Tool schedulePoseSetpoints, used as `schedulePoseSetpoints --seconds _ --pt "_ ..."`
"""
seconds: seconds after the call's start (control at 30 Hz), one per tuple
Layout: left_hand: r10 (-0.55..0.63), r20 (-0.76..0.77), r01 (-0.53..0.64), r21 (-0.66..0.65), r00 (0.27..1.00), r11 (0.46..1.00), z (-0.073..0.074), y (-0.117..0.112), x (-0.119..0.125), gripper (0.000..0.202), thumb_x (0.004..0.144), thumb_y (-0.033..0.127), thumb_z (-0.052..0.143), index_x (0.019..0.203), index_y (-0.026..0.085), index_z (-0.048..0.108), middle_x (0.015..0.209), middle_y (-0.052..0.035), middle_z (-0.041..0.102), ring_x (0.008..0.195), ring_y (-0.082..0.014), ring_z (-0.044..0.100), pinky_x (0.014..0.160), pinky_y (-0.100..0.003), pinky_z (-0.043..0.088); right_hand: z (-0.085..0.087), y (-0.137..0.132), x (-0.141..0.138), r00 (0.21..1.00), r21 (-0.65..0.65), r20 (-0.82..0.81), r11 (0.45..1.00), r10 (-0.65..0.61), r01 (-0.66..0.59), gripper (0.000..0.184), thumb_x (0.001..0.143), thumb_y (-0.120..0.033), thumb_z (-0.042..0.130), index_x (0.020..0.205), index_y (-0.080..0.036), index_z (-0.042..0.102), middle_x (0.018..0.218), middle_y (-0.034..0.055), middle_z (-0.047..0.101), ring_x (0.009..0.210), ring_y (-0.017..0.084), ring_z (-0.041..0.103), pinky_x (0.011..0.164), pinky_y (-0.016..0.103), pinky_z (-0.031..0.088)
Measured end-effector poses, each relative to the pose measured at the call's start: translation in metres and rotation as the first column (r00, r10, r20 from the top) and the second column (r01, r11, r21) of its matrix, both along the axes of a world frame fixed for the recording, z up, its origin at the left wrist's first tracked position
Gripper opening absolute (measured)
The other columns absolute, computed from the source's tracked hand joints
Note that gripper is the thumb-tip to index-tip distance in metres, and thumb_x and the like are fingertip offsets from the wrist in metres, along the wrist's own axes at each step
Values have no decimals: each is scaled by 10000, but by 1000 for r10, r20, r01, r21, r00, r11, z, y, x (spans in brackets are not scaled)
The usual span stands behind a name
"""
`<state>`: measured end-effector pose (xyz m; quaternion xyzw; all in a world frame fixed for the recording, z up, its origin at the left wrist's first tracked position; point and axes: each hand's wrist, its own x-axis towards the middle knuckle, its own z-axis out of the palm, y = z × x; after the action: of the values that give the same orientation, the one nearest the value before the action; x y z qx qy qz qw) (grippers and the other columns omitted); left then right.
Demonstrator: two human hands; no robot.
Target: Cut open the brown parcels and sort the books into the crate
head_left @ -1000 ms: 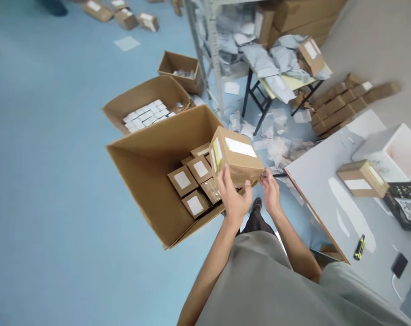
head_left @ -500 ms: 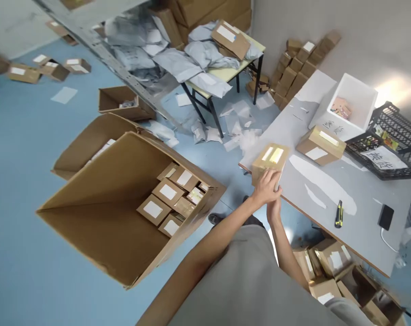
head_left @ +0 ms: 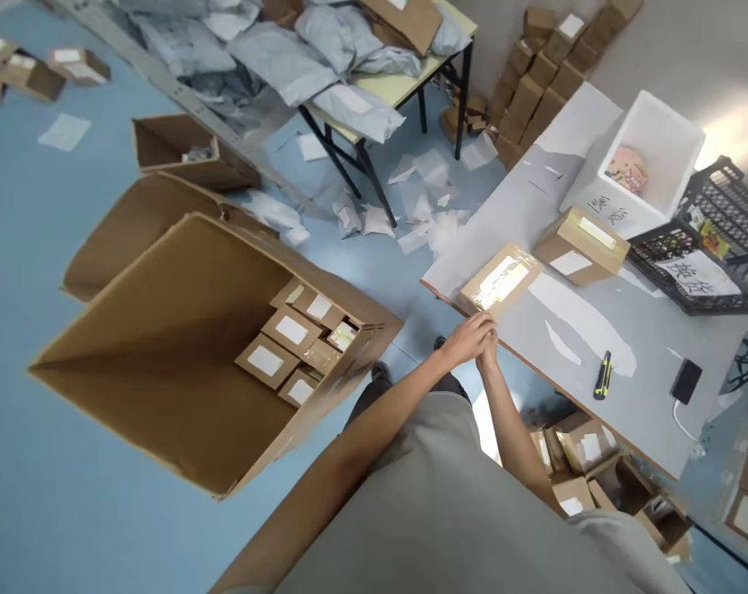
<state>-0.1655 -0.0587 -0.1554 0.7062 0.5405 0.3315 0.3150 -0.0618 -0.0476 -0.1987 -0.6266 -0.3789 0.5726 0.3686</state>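
Note:
A taped cardboard box (head_left: 480, 290) with a shiny white label on top rests at the near edge of the grey table (head_left: 646, 412). My left hand (head_left: 468, 337) is at the box's near edge, its fingers bent and pressed together. Right beside it, touching it, is my right hand (head_left: 488, 350), also closed, with its fingers partly covered by the left. Whatever lies between the fingers is too small or hidden to make out. A second taped cardboard box (head_left: 580, 246) stands behind to the right. On the tabletop lies a black and yellow utility knife (head_left: 603, 376).
A large open carton (head_left: 163, 388) holding several labelled boxes stands on the floor at left. On the table are a white foam bin (head_left: 596, 186), a black plastic crate (head_left: 745, 285) and a phone (head_left: 686, 381). More cartons (head_left: 587, 450) sit beneath it.
The box has tipped down, and its labelled top now faces me more fully. My hands have slid off its side and come together at its near edge. The view has shifted.

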Motion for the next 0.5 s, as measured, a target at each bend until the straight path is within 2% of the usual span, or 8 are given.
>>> schedulePoseSetpoints --seconds 0.07,0.13,0.2,0.27,0.33,0.4,0.47,0.5 --pt "78 35 -77 -33 996 996 -4 -16 -19 411 1074 155 505 1382 244 762 1383 -127 732 1340 -275 694 1176 -463 610 -4 -9 -9 998 -50 4 997 63 -63 445 895 -618 657 1060 -207 701 1065 112 805 1087 275 783 1044 466 640" --pt "158 45 -154 -85 986 984 -8 -39 -48 390 1080 169 516 1359 239 780 1334 -118 760 1265 -266 730 1152 -447 616 -8 -22 -25 988 -125 -2 981 152 -151 424 859 -612 713 1007 -216 685 1013 98 806 1030 276 789 974 458 655" --pt "258 28 -252 -138 966 958 -14 -71 -88 361 1082 171 525 1313 222 798 1284 -120 780 1234 -268 741 1156 -441 602 -12 -36 -52 971 -207 -4 950 238 -234 415 849 -602 749 1005 -224 680 1028 92 815 1017 266 794 934 428 654" --pt "409 -16 -404 -199 912 893 -20 -111 -137 344 1096 191 529 1308 207 799 1255 -129 785 1228 -270 743 1154 -428 587 -17 -53 -89 949 -260 14 918 315 -301 421 849 -589 774 1040 -224 688 1094 95 825 1040 249 793 933 392 641" --pt "577 -78 -574 -271 813 773 -26 -160 -185 341 1124 228 513 1324 200 788 1240 -135 786 1228 -269 743 1144 -405 572 -20 -69 -134 912 -241 70 894 405 -379 432 865 -579 771 1089 -215 704 1164 103 828 1082 238 781 966 377 627" --pt "698 -155 -698 -363 699 617 -32 -213 -227 356 1165 276 463 1309 197 779 1256 -139 794 1241 -271 743 1140 -382 549 -21 -87 -182 845 -160 162 859 509 -487 421 910 -559 729 1129 -200 724 1220 118 829 1133 240 763 1022 384 609" --pt "761 -262 -763 -485 594 428 -40 -266 -260 398 1196 338 414 1298 185 767 1260 -155 809 1244 -296 753 1122 -380 538 -22 -105 -228 733 -66 280 775 620 -629 399 984 -522 646 1171 -183 742 1263 142 827 1167 247 750 1070 391 585" --pt "766 -315 -767 -547 560 336 -46 -292 -273 425 1205 365 392 1303 178 761 1255 -166 816 1240 -312 760 1114 -385 534 -23 -115 -249 650 -43 354 706 673 -707 397 1022 -497 602 1197 -174 751 1271 153 828 1175 253 747 1087 396 570"
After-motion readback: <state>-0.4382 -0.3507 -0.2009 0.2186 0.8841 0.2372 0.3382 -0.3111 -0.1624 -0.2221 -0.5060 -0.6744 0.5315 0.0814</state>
